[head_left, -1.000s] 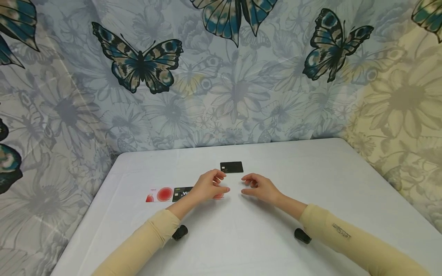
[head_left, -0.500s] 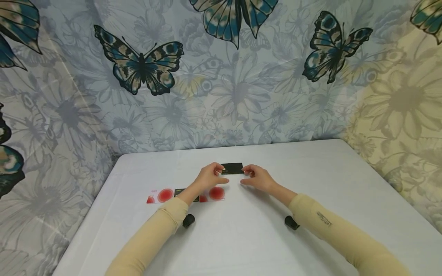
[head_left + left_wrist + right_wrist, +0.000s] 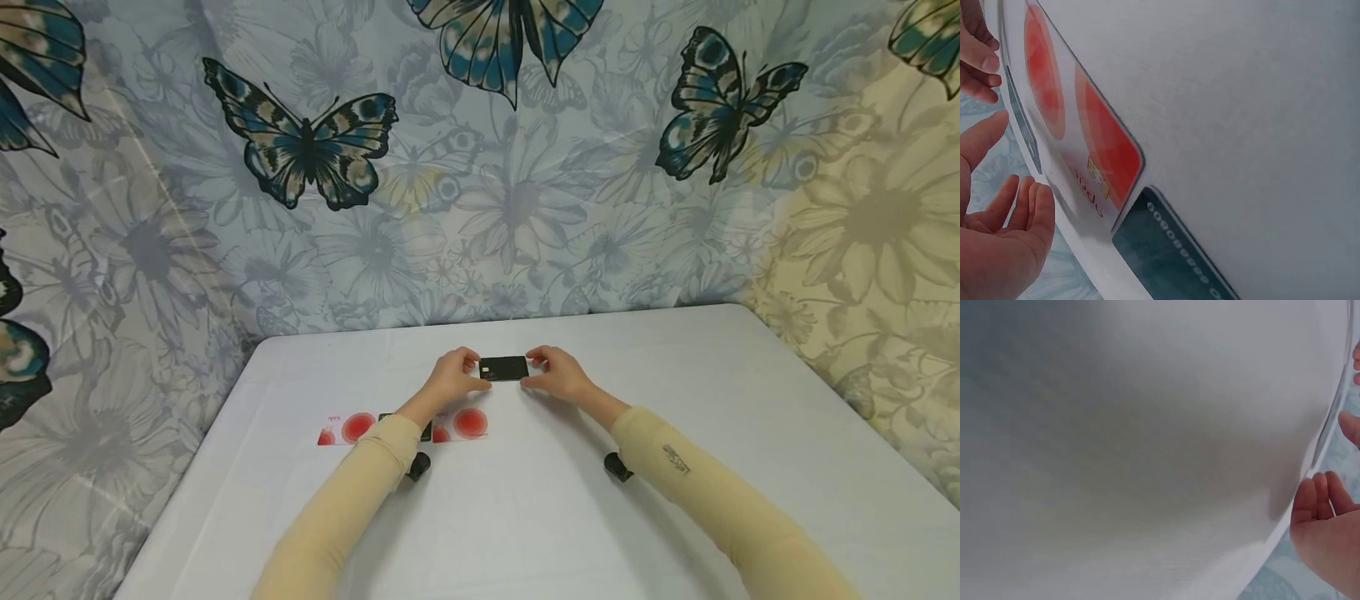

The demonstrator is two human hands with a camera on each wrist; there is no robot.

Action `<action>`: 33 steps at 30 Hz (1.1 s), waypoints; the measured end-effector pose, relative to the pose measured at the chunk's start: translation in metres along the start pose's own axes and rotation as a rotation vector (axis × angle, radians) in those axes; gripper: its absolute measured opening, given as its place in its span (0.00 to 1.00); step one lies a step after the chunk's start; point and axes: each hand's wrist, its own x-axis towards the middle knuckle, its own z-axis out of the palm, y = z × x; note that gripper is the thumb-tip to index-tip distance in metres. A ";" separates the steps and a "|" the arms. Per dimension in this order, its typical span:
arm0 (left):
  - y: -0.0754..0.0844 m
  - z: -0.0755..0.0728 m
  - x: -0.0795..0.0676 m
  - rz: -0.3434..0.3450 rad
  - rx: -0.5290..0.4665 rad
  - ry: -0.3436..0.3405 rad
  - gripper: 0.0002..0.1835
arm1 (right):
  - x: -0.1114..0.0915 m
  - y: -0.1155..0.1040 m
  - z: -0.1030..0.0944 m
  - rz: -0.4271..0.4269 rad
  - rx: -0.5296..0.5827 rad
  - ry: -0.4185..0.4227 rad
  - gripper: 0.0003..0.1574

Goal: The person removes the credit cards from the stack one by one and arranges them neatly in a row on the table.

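Observation:
A black card (image 3: 504, 368) with a small chip lies flat near the far side of the white table. At its left end is my left hand (image 3: 450, 375), thumb and fingers spread apart around the near and far corners. My right hand (image 3: 558, 373) stands the same way at the right end. Whether the fingertips touch the card is hard to tell. Closer to me is a row of cards: a white card with red circles (image 3: 471, 423), a dark card (image 3: 1169, 250) partly hidden by my left sleeve in the head view, and another red-and-white card (image 3: 358, 427).
The white tabletop (image 3: 517, 517) runs back to a butterfly-print cloth (image 3: 517, 208). A black device sits at the left wrist (image 3: 418, 466) and another at the right wrist (image 3: 618, 467).
Both hands have reached forward and come up to the two ends of the black card, which stays about where it was. The forearms have drawn closer together, and the right card of the row is now uncovered.

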 end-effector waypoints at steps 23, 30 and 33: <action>-0.007 0.004 0.021 -0.004 0.212 -0.014 0.31 | 0.014 0.002 0.003 -0.020 -0.107 -0.054 0.38; -0.009 0.003 0.023 0.028 0.249 -0.033 0.31 | 0.016 0.004 0.002 -0.015 -0.125 -0.074 0.37; -0.009 0.003 0.023 0.044 0.247 -0.034 0.31 | 0.017 0.005 0.001 -0.021 -0.123 -0.070 0.36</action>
